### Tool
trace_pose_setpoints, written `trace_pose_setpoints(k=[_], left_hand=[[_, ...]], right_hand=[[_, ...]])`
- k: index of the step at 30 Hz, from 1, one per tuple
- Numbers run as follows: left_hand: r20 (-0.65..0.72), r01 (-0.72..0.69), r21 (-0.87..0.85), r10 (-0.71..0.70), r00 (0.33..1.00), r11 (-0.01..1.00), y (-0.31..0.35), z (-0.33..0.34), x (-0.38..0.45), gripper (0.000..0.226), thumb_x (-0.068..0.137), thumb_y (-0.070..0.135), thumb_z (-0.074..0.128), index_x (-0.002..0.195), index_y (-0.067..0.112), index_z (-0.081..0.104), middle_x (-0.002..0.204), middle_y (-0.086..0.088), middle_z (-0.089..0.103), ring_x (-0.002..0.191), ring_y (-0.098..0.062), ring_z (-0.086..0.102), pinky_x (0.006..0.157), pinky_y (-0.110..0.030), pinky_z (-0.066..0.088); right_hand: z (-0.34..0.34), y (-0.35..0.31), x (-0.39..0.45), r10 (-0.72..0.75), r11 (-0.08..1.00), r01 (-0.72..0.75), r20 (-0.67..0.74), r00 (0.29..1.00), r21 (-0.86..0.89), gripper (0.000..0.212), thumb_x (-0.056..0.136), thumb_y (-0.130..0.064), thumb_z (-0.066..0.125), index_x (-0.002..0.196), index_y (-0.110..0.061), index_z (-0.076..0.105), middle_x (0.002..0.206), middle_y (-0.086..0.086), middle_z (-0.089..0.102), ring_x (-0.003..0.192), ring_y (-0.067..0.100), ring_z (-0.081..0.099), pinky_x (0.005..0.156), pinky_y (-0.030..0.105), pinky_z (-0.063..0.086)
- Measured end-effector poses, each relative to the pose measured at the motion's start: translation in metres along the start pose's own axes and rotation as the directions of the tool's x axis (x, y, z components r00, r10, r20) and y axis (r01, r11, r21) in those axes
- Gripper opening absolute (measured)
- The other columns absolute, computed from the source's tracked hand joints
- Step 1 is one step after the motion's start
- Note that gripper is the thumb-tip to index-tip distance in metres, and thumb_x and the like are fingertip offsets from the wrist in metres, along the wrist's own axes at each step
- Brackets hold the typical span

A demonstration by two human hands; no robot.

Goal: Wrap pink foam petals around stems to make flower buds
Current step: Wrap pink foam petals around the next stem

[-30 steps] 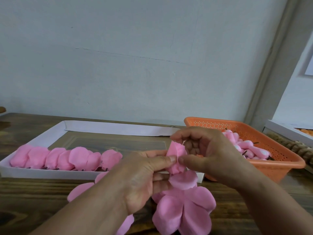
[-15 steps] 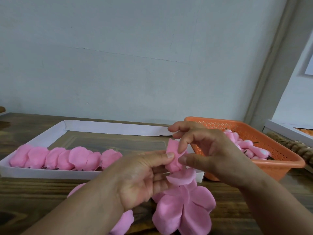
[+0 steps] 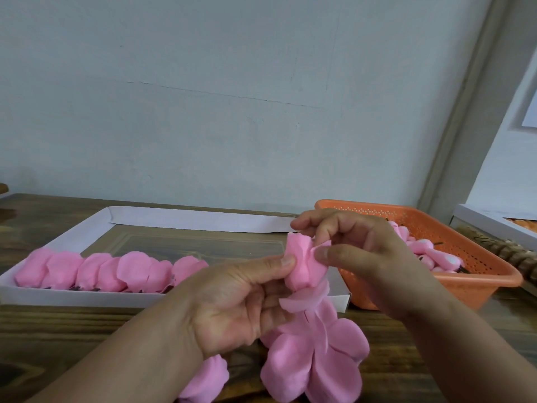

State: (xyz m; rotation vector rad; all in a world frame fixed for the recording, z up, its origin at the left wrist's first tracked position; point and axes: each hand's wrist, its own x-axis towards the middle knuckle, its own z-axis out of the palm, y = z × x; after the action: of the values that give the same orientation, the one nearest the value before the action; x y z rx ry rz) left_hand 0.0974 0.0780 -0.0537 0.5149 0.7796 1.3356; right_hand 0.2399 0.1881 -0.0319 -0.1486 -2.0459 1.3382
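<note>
Both hands are meeting above the wooden table (image 3: 72, 330), pinching a half-rolled pink bud (image 3: 302, 264) between them. The left hand (image 3: 232, 303) is pressing its thumb against the bud's left side, fingers curled beneath. The right hand (image 3: 357, 254) is gripping the bud's right edge with thumb and bent fingers. Loose petals (image 3: 313, 362) are hanging just below the hands. Finished buds (image 3: 110, 270) are lying in a white tray (image 3: 72, 296) left of the left hand; an orange basket (image 3: 479, 274) is sitting behind the right hand.

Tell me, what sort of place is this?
Probably a small craft work table in a plain room. A white tray holds a row of finished pink buds, an orange basket holds more, and loose petals lie on wood.
</note>
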Motion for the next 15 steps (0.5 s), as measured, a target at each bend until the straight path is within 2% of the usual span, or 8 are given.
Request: trace_pose_setpoints(k=[5, 9, 12, 15], left_hand=[[0.028, 0.012, -0.009, -0.012, 1.000, 1.000, 0.0012, -0.0025, -0.0005, 0.032, 0.053, 0.005, 0.073, 0.084, -0.005, 0.076, 0.089, -0.018, 0.072, 0.071, -0.025, 0.072, 0.065, -0.031, 0.058], [0.009, -0.007, 0.084, 0.006, 1.000, 0.996, 0.0014, -0.0044, -0.0008, 0.034, 0.057, 0.008, 0.072, 0.090, -0.001, 0.076, 0.090, -0.017, 0.073, 0.072, -0.022, 0.073, 0.073, -0.032, 0.056], [-0.001, -0.032, 0.206, 0.033, 0.999, 0.978, 0.0009, -0.0029, -0.0030, 0.030, 0.054, 0.013, 0.073, 0.082, 0.006, 0.079, 0.087, -0.014, 0.074, 0.072, -0.021, 0.073, 0.063, -0.029, 0.059], [-0.005, -0.051, 0.268, 0.054, 0.999, 0.962, 0.0004, -0.0020, -0.0048, 0.024, 0.057, 0.016, 0.070, 0.078, 0.008, 0.079, 0.084, -0.011, 0.075, 0.072, -0.020, 0.073, 0.059, -0.026, 0.060]], right_hand=[[-0.0003, 0.0000, -0.0001, -0.014, 1.000, 0.014, 0.015, 1.000, 0.011, 0.017, 0.066, 0.000, 0.061, 0.061, -0.016, 0.065, 0.103, 0.001, 0.069, 0.096, 0.011, 0.063, 0.080, 0.022, 0.051], [-0.0010, -0.0009, -0.0010, -0.045, 0.985, 0.050, 0.034, 0.998, -0.166, 0.010, 0.069, -0.005, 0.065, 0.067, -0.015, 0.064, 0.104, -0.004, 0.068, 0.100, 0.011, 0.063, 0.087, 0.023, 0.048], [-0.0005, -0.0028, -0.0014, -0.062, 0.963, 0.075, 0.057, 0.996, -0.258, 0.013, 0.070, -0.005, 0.065, 0.068, -0.018, 0.063, 0.101, -0.005, 0.069, 0.099, 0.012, 0.064, 0.089, 0.025, 0.047], [0.0019, -0.0040, -0.0023, -0.037, 0.964, 0.052, 0.062, 0.997, -0.262, 0.008, 0.071, -0.004, 0.063, 0.069, -0.011, 0.061, 0.096, -0.002, 0.070, 0.093, 0.013, 0.066, 0.082, 0.032, 0.052]])
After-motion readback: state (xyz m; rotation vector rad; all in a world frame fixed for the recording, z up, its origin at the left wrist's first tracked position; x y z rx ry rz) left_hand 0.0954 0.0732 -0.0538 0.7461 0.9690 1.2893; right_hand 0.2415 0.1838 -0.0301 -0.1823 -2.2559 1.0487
